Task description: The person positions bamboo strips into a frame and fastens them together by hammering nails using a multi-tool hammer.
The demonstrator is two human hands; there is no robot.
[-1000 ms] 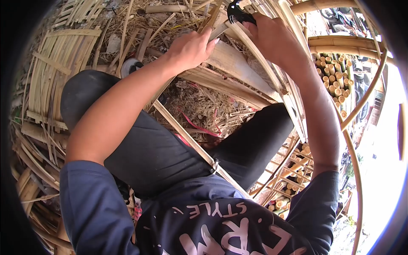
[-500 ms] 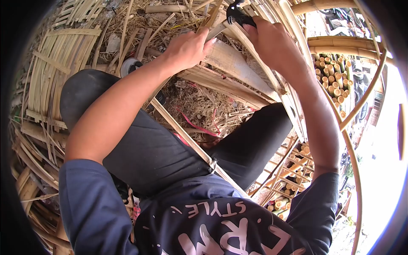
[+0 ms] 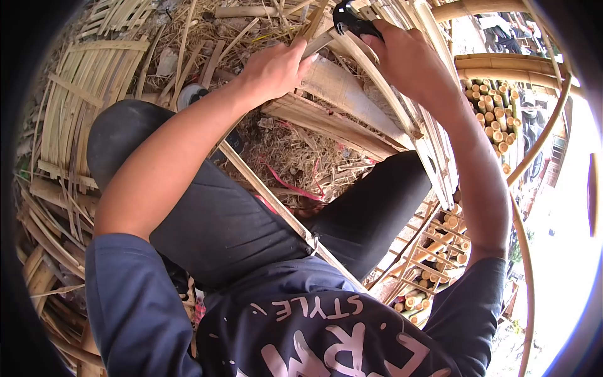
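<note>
My left hand [image 3: 273,70] is closed around the near end of a flat greyish-tan strip [image 3: 319,44], which points up and right toward the right hand. The fingers of my right hand [image 3: 405,56] wrap a black tool [image 3: 358,24] with a curved end; the tool's exact kind I cannot tell. Its curved end overlaps the strip's far end in this view. Below the hands lie a wide split bamboo piece [image 3: 352,97] and long bamboo slats [image 3: 433,157]. A thin bamboo strip [image 3: 270,195] crosses diagonally over my lap.
A woven slat panel [image 3: 94,94] lies at the left, with curved bamboo offcuts [image 3: 47,232] below it. Straw and shavings [image 3: 289,157] cover the ground between my legs. Stacked cut bamboo poles [image 3: 493,116] and a bent bamboo pole [image 3: 531,270] stand on the right.
My right forearm has shifted slightly right, and my left hand slightly left. Both hands keep their hold; the surrounding bamboo looks unchanged.
</note>
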